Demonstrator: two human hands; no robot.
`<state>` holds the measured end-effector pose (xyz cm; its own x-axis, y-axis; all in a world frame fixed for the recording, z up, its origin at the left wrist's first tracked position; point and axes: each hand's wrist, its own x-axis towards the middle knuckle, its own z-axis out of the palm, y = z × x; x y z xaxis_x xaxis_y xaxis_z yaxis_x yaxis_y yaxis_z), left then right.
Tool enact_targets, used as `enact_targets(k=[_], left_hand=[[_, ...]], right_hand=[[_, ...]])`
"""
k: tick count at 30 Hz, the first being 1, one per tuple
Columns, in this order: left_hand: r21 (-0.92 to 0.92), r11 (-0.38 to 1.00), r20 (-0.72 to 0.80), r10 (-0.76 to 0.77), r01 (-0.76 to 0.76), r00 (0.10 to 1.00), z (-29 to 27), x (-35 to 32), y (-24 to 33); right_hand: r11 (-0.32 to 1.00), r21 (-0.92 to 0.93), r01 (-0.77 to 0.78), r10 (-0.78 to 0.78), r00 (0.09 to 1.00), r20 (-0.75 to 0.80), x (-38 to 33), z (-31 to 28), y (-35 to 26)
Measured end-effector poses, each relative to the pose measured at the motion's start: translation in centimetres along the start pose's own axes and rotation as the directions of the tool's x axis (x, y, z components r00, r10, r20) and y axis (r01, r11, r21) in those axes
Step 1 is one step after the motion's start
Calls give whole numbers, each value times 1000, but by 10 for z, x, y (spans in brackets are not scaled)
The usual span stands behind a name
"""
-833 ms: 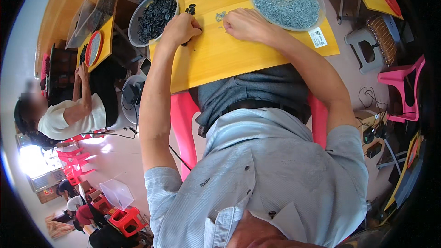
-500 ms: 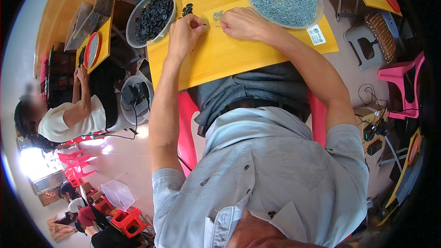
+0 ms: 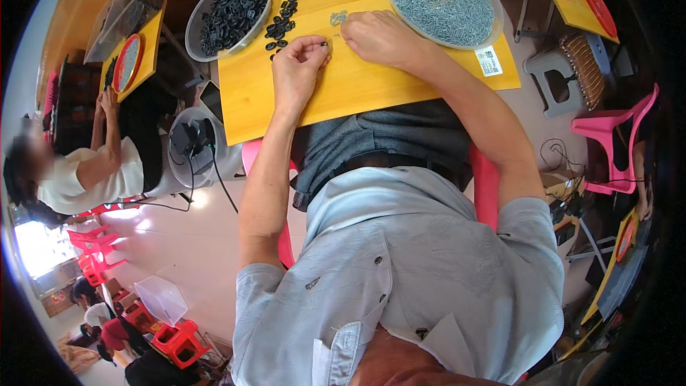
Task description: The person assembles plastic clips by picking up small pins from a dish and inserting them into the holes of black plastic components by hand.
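Observation:
My left hand (image 3: 299,68) pinches a small black plastic part (image 3: 325,44) between thumb and fingers above the yellow table (image 3: 264,111). Several loose black oval parts (image 3: 280,27) lie just beyond it. My right hand (image 3: 379,37) is close by on the right, its fingers curled together and pointing toward the left hand. Whatever its fingertips hold is hidden. A little pile of silvery screws (image 3: 337,18) lies beside the right fingertips. At the far left stands a clear tub of black parts (image 3: 236,14); at the far right, a clear tub of screws (image 3: 446,7).
A white label (image 3: 489,61) is stuck near the table's right edge. To the left, another person (image 3: 107,164) sits at a yellow table with a red tray (image 3: 128,63). Grey and pink stools (image 3: 614,143) stand on the right. A bucket with black devices and cables (image 3: 194,144) is at lower left.
My left hand has moved right and slightly nearer to me, toward the right hand, uncovering more loose black parts. The right hand stays almost in place. The whole view has shifted slightly.

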<state>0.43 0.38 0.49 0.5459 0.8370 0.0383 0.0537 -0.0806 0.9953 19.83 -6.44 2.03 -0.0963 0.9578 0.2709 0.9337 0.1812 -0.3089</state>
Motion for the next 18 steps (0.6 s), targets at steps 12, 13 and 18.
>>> enact_targets(k=[12,13,18], left_hand=[[-28,999,27,-22,22,999,-2,2,-6],[-29,999,27,-23,24,999,-3,2,-7],[51,999,25,1,-2,1000,-2,1,-8]], right_hand=[[979,193,-57,64,998,-27,1,-6,-6],[969,235,-80,85,996,-12,1,-8,-8],[958,276,-73,80,997,-16,2,-6,-9]])
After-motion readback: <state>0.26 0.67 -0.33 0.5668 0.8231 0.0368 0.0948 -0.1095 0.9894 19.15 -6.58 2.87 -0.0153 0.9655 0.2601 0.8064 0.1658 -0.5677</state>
